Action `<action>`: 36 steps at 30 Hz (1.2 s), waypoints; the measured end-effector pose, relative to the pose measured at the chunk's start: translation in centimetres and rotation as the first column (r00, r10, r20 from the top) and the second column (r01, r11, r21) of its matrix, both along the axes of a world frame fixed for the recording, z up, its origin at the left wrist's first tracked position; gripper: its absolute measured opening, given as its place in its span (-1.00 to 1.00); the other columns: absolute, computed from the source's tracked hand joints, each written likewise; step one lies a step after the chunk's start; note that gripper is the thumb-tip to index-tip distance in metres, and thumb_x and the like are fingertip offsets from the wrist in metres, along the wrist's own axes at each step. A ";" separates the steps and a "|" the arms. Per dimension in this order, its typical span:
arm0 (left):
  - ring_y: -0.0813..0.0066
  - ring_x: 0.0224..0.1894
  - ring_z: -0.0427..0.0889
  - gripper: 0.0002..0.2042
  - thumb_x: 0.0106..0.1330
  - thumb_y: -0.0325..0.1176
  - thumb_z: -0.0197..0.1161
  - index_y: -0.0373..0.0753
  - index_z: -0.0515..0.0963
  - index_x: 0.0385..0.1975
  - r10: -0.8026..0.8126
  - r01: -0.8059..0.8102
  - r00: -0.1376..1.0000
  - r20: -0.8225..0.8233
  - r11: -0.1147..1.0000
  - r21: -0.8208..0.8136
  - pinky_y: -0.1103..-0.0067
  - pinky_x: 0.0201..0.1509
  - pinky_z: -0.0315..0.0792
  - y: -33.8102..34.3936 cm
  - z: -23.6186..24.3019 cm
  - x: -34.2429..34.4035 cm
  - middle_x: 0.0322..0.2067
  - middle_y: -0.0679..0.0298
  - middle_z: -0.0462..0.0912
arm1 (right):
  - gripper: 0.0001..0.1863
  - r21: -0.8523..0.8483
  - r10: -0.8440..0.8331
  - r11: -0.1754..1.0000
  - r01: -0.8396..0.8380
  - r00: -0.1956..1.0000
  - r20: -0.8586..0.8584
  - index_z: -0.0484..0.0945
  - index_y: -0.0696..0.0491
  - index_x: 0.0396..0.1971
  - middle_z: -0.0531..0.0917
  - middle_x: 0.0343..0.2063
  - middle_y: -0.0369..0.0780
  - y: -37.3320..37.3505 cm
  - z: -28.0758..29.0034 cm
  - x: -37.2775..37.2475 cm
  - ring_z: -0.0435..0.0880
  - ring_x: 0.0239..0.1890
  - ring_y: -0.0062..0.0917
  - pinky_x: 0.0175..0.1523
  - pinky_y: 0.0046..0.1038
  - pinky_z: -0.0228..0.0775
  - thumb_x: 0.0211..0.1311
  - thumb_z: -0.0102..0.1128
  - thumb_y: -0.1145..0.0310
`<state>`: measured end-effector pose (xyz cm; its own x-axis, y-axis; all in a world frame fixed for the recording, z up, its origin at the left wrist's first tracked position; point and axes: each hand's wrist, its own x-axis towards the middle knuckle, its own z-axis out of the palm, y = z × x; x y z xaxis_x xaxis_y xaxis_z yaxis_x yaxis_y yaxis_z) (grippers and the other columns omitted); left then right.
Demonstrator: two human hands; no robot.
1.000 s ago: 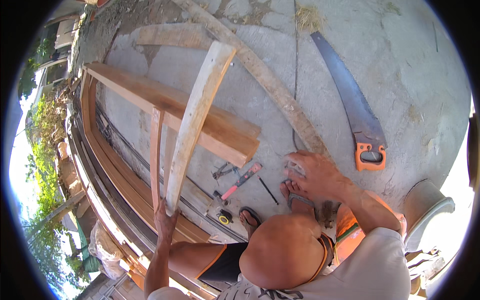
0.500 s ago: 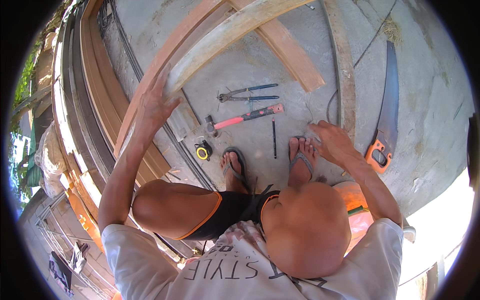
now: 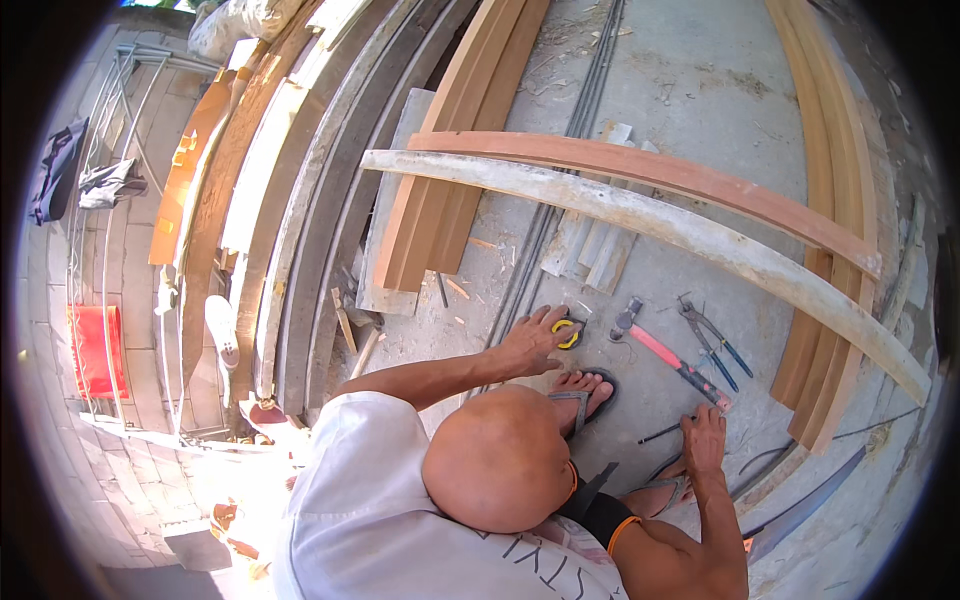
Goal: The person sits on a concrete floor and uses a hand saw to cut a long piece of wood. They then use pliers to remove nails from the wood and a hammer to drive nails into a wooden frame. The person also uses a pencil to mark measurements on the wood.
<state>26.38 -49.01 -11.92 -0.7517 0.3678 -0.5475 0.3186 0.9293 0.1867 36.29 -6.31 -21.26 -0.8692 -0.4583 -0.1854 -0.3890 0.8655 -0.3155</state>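
Your left hand (image 3: 528, 347) is stretched out low to the concrete floor (image 3: 700, 80), fingers loosely spread and curled over the small yellow and black tape measure (image 3: 568, 331). You're touching it or just about wrapped on it, but I can't tell if you've actually got a grip, since your fingers cover most of it.

Your right hand (image 3: 703, 438) is down on the floor too, fingers pinched narrow around the end of a thin dark pencil-like stick (image 3: 662, 433) that lies flat, pointing toward your sandalled foot (image 3: 582, 388).

The tape measure sits just ahead of that foot, right beside the head of the red-handled hammer (image 3: 660, 350). The hammer lies at a slant between your two hands, handle running down toward your right fingers. Just past it is a pair of blue-handled pincers (image 3: 708, 335), jaws pointing away from you.

Beyond the tools, a long pale weathered plank (image 3: 640, 215) lies across the floor, with a reddish plank (image 3: 650, 168) right behind it, touching along its length. A stack of brown boards (image 3: 450, 150) runs away from you on the left.
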 end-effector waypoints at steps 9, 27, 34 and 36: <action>-0.09 0.30 0.48 -0.26 0.13 -0.28 0.58 -0.13 0.42 0.36 0.231 -0.198 0.966 -0.114 0.950 0.242 0.15 0.30 0.53 1.4 -7.2 1.4 0.27 -0.01 0.47 | -0.78 -0.031 -0.032 0.998 0.051 0.900 0.434 0.50 0.16 -0.04 0.71 -0.26 0.10 1.4 10.4 -3.0 0.71 -0.19 0.14 -0.05 0.05 0.51 0.34 0.13 0.53; -0.13 -0.39 0.73 -0.43 0.47 0.11 0.32 -0.41 0.46 -0.06 -0.091 -0.138 0.940 0.328 0.778 0.613 0.17 -0.25 0.59 10.8 16.8 -8.0 -0.45 -0.13 0.68 | -0.60 -0.319 -0.034 0.364 0.875 0.355 0.934 0.69 0.11 -0.12 0.45 -0.63 -0.53 -8.1 23.5 -11.0 0.17 -0.72 -0.88 -0.61 -0.63 -0.10 0.41 0.49 0.04; -0.26 -0.34 0.72 -0.45 0.41 -0.06 0.43 -0.43 0.36 0.01 -0.119 -0.060 0.981 0.156 0.574 0.817 0.13 -0.25 0.55 13.4 12.5 -4.8 -0.45 -0.19 0.67 | -0.58 -0.460 -0.128 0.270 0.846 0.505 0.854 0.60 0.12 0.05 0.71 -0.37 -0.37 -6.5 20.4 -8.6 0.30 -0.71 -0.86 -0.63 -0.65 0.05 0.32 0.57 0.29; -0.27 -0.33 0.72 -0.47 0.40 -0.09 0.44 -0.42 0.37 0.00 -0.085 -0.053 0.990 0.110 0.503 0.863 0.11 -0.25 0.54 14.4 10.3 -3.5 -0.46 -0.17 0.67 | -0.51 -0.290 -0.062 0.279 0.916 0.318 0.946 0.56 0.12 0.09 0.75 -0.26 -0.33 -4.9 20.8 -8.6 0.32 -0.71 -0.87 -0.66 -0.66 0.01 0.28 0.60 0.31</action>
